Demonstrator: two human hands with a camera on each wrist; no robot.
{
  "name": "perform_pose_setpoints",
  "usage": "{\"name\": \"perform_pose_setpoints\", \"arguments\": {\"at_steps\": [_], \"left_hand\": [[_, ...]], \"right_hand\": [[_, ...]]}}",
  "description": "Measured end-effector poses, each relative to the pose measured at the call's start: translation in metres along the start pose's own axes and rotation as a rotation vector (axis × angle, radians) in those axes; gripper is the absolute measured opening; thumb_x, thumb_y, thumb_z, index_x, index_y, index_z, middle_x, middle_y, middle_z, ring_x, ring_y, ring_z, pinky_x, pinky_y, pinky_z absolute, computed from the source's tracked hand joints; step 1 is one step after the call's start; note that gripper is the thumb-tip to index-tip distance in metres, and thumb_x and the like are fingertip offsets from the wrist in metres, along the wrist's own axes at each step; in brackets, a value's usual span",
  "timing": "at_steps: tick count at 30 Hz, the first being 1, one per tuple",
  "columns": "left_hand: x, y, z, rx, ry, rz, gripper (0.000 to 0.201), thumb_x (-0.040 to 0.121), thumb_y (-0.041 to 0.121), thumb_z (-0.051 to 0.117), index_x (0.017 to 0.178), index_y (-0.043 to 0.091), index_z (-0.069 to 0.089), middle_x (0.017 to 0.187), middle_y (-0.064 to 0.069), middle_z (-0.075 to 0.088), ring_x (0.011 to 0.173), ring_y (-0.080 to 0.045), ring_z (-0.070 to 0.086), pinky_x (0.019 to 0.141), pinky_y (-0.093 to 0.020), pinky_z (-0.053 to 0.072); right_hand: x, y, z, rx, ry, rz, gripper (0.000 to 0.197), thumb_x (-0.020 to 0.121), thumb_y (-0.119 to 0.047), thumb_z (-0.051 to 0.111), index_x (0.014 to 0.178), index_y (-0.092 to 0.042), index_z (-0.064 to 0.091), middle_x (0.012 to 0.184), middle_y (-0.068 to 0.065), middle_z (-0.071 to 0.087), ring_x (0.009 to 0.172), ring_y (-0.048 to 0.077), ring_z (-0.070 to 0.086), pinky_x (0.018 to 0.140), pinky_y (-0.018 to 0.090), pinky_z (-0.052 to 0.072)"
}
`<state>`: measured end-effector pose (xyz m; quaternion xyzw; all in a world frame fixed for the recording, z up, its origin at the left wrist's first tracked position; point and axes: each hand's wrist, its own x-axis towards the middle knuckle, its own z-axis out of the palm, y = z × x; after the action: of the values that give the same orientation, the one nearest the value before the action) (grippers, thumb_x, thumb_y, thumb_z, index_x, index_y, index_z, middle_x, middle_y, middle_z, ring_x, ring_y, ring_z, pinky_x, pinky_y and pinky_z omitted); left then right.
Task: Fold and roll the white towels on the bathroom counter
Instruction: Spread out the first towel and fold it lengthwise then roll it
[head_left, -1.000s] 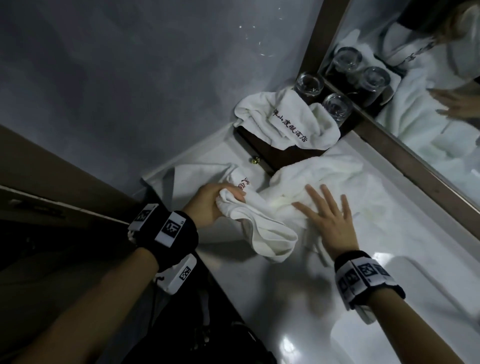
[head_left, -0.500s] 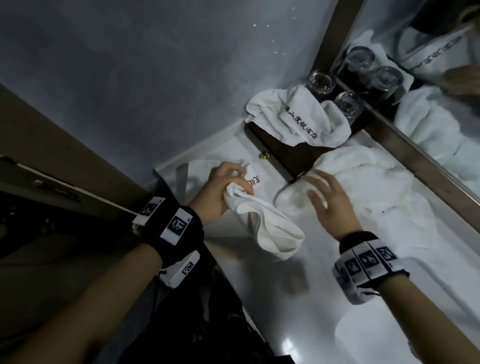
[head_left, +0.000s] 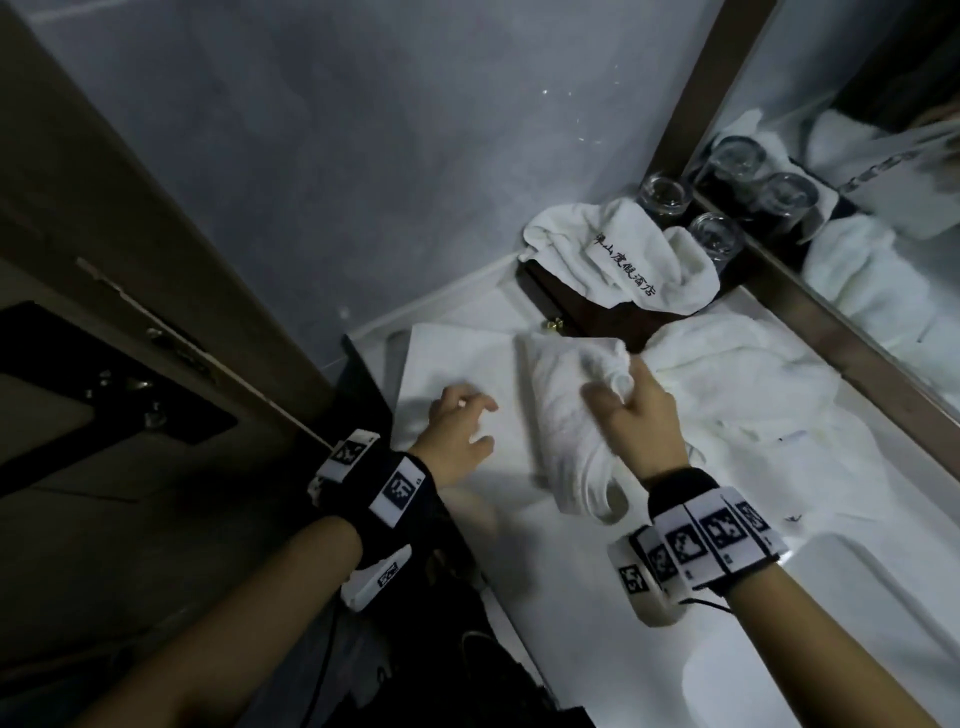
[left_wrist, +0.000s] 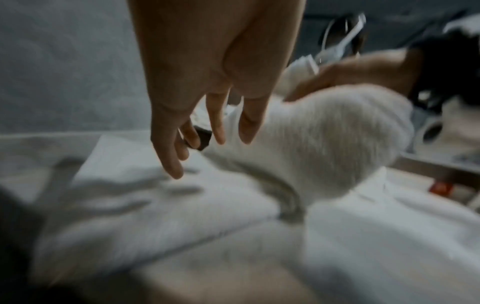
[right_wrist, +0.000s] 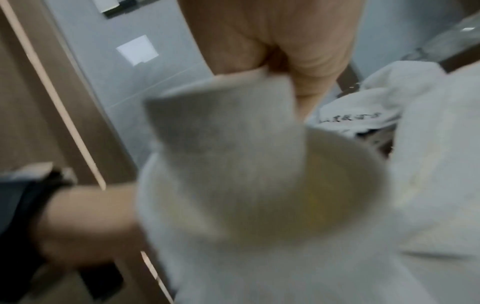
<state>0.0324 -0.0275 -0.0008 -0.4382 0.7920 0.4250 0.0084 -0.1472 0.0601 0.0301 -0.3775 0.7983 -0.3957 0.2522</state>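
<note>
My right hand grips the upper end of a loosely rolled white towel, lifted off the white counter; its lower end hangs open. In the right wrist view the right hand pinches a corner of that towel. My left hand hovers with relaxed fingers over a flat folded white towel, holding nothing. The left wrist view shows the left hand just above the flat towel, with the rolled towel beside it.
A crumpled white towel lies against the mirror frame. A lettered white towel drapes over a dark wooden box, with two glasses behind it. A sink basin lies front right, a door frame on the left.
The rolled towel has passed from my left hand to my right. The right hand left the crumpled towel and took hold; the left let go and dropped over the flat towel.
</note>
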Motion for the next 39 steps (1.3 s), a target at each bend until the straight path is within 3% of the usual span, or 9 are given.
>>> {"name": "perform_pose_setpoints", "arguments": {"at_steps": [4,7,12,18,22,28,32,34,39], "left_hand": [[-0.018,-0.028,0.022,0.128,-0.139,0.114,0.053,0.085,-0.001,0.047,0.136,0.007,0.037,0.148,-0.010,0.029,0.136,-0.023,0.031,0.111,-0.030,0.026],[-0.028,-0.047,0.032,0.280,-0.196,0.141,0.066,0.084,0.004,0.049,0.143,0.017,0.023,0.157,0.000,0.010,0.144,-0.015,0.012,0.117,-0.030,0.013],[-0.028,-0.065,0.038,0.430,-0.051,0.133,0.059,0.090,0.013,0.040,0.143,0.033,0.021,0.156,0.012,0.010,0.144,-0.007,0.006,0.117,-0.038,-0.003],[-0.017,-0.077,0.022,0.395,0.177,0.110,0.045,0.086,0.016,0.057,0.128,0.029,0.051,0.153,-0.002,0.027,0.144,-0.013,0.015,0.117,-0.034,-0.003],[-0.015,-0.072,0.025,0.534,0.220,0.018,0.043,0.089,0.019,0.050,0.130,0.032,0.049,0.157,-0.004,0.011,0.146,-0.018,0.003,0.117,-0.041,-0.003],[0.001,-0.056,0.024,0.677,0.189,-0.141,0.048,0.095,0.021,0.039,0.141,0.027,0.027,0.157,-0.007,-0.011,0.145,-0.025,-0.007,0.117,-0.046,0.002],[-0.010,-0.040,0.040,0.418,0.349,-0.163,0.047,0.092,0.015,0.043,0.137,0.013,0.034,0.156,-0.015,0.003,0.143,-0.033,0.010,0.113,-0.043,0.024],[-0.018,-0.030,0.058,0.264,0.302,-0.130,0.054,0.091,0.026,0.048,0.139,0.009,0.030,0.154,-0.020,0.000,0.141,-0.036,0.012,0.113,-0.041,0.025],[-0.024,-0.031,0.089,0.300,-0.131,-0.078,0.100,0.078,0.056,0.058,0.145,0.023,-0.009,0.147,-0.019,-0.035,0.135,-0.038,-0.033,0.113,-0.049,-0.014]], "right_hand": [[-0.003,0.033,-0.011,0.139,0.192,0.328,0.034,0.084,-0.026,0.058,0.107,-0.005,0.047,0.089,0.011,0.055,0.070,0.025,0.052,0.062,0.033,0.043],[-0.006,0.056,-0.016,0.077,0.224,0.509,0.045,0.086,-0.022,0.057,0.119,0.003,0.042,0.104,0.018,0.054,0.094,0.033,0.055,0.076,0.035,0.042],[-0.010,0.076,-0.020,0.052,0.213,0.572,0.049,0.085,-0.021,0.060,0.122,0.007,0.042,0.122,0.026,0.055,0.111,0.039,0.054,0.095,0.042,0.043],[-0.030,0.093,-0.036,-0.011,0.065,0.654,0.050,0.081,-0.033,0.063,0.106,0.010,0.054,0.105,0.027,0.059,0.095,0.040,0.059,0.082,0.046,0.049],[-0.051,0.108,-0.050,-0.245,-0.033,0.613,0.064,0.071,-0.046,0.065,0.109,0.003,0.051,0.111,0.025,0.058,0.105,0.040,0.055,0.086,0.043,0.043],[-0.073,0.114,-0.048,0.082,-0.535,0.725,0.022,0.078,0.000,0.065,0.100,-0.001,0.064,0.086,0.013,0.062,0.072,0.024,0.058,0.066,0.033,0.053],[-0.087,0.103,-0.030,-0.104,-0.640,0.541,0.019,0.076,-0.034,0.074,0.069,-0.017,0.070,0.070,0.003,0.069,0.070,0.018,0.066,0.064,0.025,0.054],[-0.084,0.099,-0.028,-0.344,-0.600,0.401,0.058,0.078,-0.059,0.061,0.037,-0.021,0.046,0.042,-0.009,0.053,0.050,0.010,0.058,0.058,0.024,0.048],[-0.067,0.095,-0.023,-0.539,-0.377,0.115,0.044,0.086,-0.055,0.050,0.067,-0.016,0.058,0.067,0.001,0.060,0.070,0.022,0.060,0.064,0.032,0.048]]}}
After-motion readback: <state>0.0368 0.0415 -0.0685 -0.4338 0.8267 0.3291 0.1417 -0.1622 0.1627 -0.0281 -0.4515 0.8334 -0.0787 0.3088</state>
